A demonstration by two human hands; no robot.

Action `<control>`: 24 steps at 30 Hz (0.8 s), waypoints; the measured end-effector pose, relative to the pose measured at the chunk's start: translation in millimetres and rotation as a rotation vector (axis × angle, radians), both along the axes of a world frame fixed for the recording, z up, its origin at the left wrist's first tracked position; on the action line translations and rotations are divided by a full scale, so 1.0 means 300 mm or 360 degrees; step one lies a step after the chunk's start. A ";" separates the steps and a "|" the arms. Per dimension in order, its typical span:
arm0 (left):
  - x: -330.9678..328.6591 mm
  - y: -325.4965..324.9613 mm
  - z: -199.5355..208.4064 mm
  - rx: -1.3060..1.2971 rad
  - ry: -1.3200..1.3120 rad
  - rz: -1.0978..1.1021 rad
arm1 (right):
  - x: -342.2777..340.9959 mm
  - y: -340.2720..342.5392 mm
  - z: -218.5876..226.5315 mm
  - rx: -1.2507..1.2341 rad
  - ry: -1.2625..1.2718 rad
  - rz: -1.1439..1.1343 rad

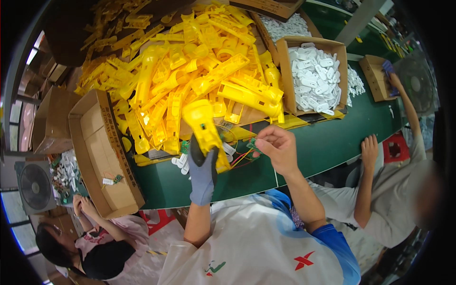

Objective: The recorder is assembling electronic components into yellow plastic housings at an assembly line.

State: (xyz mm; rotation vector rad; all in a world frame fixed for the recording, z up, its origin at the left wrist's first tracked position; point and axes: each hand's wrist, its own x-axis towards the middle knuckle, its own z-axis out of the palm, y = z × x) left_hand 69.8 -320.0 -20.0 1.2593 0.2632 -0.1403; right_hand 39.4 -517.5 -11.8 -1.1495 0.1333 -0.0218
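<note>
My left hand (203,171), in a grey-blue glove with dark fingers, is closed around a yellow plastic flashlight-shaped housing (199,118), its wide end pointing away from me. My bare right hand (280,151) pinches a small green circuit board (251,144) between thumb and fingertips, just right of the housing. Thin red and yellow wires (241,158) run from the board toward the housing; where they end is hidden. Beside my gloved hand lie another green board (185,147) and several small white parts (180,162) on the green table (251,175).
Yellow housing pieces (166,80) form a large heap ahead. A cardboard box (342,76) of white plastic parts stands at the right rear. At left, a shallow cardboard box (102,156) contains a wired board (115,179). Co-workers sit at left (109,242) and right (394,199).
</note>
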 end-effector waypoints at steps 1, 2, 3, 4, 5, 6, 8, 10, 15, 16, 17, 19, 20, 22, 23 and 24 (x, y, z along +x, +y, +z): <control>-0.021 -0.006 0.011 -0.0164 0.0154 -0.0124 | 0.020 0.018 0.002 0.0001 0.0061 0.0056; -0.031 -0.010 -0.009 -0.0272 0.0046 -0.0316 | 0.042 0.047 0.006 -0.0028 0.0112 0.0065; -0.035 -0.018 -0.029 -0.0379 -0.0065 -0.0505 | 0.060 0.060 0.004 -0.0038 0.0125 0.0110; -0.041 -0.034 -0.022 -0.0285 -0.0103 -0.0524 | 0.069 0.073 -0.004 -0.0172 0.0110 0.0110; -0.041 -0.039 -0.032 -0.0243 -0.0062 -0.0479 | 0.078 0.086 -0.007 -0.0302 0.0084 0.0103; -0.034 -0.045 -0.059 -0.0168 -0.0045 -0.0450 | 0.072 0.095 0.002 -0.0306 0.0081 0.0086; -0.025 -0.047 -0.104 -0.0100 -0.0025 -0.0382 | 0.064 0.087 -0.021 -0.0288 0.0089 0.0179; -0.031 -0.045 -0.124 -0.0087 0.0007 -0.0356 | 0.051 0.060 -0.032 -0.0265 0.0158 0.0273; -0.042 -0.051 -0.085 0.0029 -0.0099 -0.0429 | 0.034 0.015 -0.044 -0.0405 0.0218 0.0187; -0.042 -0.051 -0.070 0.0000 -0.0109 -0.0473 | 0.032 0.009 -0.047 -0.0425 0.0166 0.0148; -0.043 -0.056 -0.064 -0.0006 -0.0108 -0.0485 | 0.030 0.004 -0.044 -0.0430 0.0170 0.0135; -0.045 -0.067 -0.061 -0.0364 -0.0011 -0.0502 | 0.028 0.006 -0.030 -0.0195 0.0105 0.0011; -0.050 -0.071 -0.074 -0.0363 -0.0034 -0.0509 | 0.030 0.016 -0.028 -0.0198 0.0111 -0.0007; -0.054 -0.060 -0.060 -0.0343 0.0016 -0.0575 | 0.043 0.042 -0.025 -0.0222 0.0047 -0.0047; -0.056 -0.060 -0.044 -0.0317 0.0060 -0.0623 | 0.046 0.047 -0.023 -0.0227 0.0054 -0.0059; -0.060 -0.067 -0.026 -0.0297 0.0024 -0.0575 | 0.048 0.051 -0.022 -0.0257 0.0063 -0.0112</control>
